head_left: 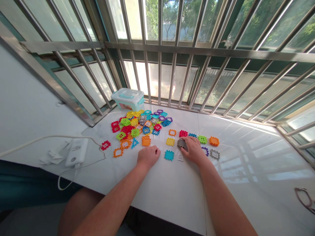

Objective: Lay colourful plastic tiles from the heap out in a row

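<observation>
- Head view: a grey tile (181, 143) is held flat on the desk (169, 190), narrowly, between the thumb and fingertips of the right hand (193, 149).
- The left hand (149, 155) is curled into a fist, with nothing seen in its fingers.
- Just nearer than the right thumb, a small printed card (180, 157) is laid; a red tile (183, 133) lies just beyond the fingertips.
- The grey tile seems best gripped by opposite edges, with light pressure, so that neither neighbour is nudged.
- The left fist is probably best rested clear of the turquoise tile (169, 155) to its right.
- Marks are printed on the card, but cannot be read.
- Left of the left fingers, small print is borne by a white device (77, 152); no brand can be made out.
</observation>
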Available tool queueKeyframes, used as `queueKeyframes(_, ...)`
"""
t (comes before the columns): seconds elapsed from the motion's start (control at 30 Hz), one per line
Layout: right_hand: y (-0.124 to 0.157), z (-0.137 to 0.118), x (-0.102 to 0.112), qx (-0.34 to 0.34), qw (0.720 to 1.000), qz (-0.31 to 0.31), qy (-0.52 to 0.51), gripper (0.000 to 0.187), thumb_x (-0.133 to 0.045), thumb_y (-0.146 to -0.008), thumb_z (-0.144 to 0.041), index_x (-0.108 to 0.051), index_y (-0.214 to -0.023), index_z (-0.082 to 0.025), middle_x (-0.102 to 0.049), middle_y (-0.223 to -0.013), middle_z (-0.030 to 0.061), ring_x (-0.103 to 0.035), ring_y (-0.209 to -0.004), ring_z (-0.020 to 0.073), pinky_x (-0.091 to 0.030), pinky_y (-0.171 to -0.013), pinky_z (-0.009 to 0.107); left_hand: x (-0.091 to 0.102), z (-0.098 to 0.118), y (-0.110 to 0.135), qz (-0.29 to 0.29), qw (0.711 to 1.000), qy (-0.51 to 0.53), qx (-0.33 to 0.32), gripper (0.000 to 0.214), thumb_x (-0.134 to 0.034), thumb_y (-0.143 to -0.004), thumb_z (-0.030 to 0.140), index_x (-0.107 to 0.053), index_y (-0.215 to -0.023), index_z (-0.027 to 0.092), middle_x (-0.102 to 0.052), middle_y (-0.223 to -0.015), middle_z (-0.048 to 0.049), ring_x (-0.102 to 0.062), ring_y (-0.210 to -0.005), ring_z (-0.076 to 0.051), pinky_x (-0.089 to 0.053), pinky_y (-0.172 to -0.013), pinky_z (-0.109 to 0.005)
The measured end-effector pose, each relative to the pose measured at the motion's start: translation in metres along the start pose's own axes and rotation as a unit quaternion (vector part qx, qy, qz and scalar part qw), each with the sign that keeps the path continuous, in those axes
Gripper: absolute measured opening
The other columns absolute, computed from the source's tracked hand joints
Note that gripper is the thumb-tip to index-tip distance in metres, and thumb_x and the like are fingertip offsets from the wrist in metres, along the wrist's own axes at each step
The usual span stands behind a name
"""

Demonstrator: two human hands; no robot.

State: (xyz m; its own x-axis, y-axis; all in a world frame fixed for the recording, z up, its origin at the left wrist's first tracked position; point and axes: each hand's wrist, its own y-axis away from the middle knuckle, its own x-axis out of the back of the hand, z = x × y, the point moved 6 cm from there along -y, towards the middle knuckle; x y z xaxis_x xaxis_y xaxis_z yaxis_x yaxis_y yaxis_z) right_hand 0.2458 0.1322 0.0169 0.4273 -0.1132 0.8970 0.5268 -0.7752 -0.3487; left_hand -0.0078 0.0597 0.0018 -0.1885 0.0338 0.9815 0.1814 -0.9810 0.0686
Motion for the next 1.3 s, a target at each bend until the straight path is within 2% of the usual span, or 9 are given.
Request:
queueKeyframes(0.5,0.0003,-0.0008,0.0035,0.008,1.0,0.008,-0.005,0.047,-0.061,-0.097,-0.039,-0.057,-0.141,-0.023,-0.067,-0.136,0.0132,-0.053,-0.13,0.0328,-0.035,-0.114,0.049,-0.0035,-0.0019,-0.001,0.0,1.0,0.0,-0.005,0.041,-0.04,-0.103,0.041,-0.078,-0.099,0.025,-0.078,-0.094,-0.0098,-0.072,-0.087,-0.026,-0.046,-0.075,-0.033)
queueKeyframes(1.3,-0.0019,-0.0026,0.0004,0.013,1.0,0.001,-0.003,0.047,-0.061,-0.099,-0.04,-0.056,-0.143,-0.024,-0.067,-0.137,0.0124,-0.053,-0.131,0.0329,-0.036,-0.113,0.049,-0.0044,-0.0026,-0.0012,-0.003,1.0,0.0,-0.007,0.042,-0.04,-0.103,0.042,-0.079,-0.101,0.025,-0.078,-0.096,-0.0107,-0.072,-0.088,-0.025,-0.045,-0.074,-0.032)
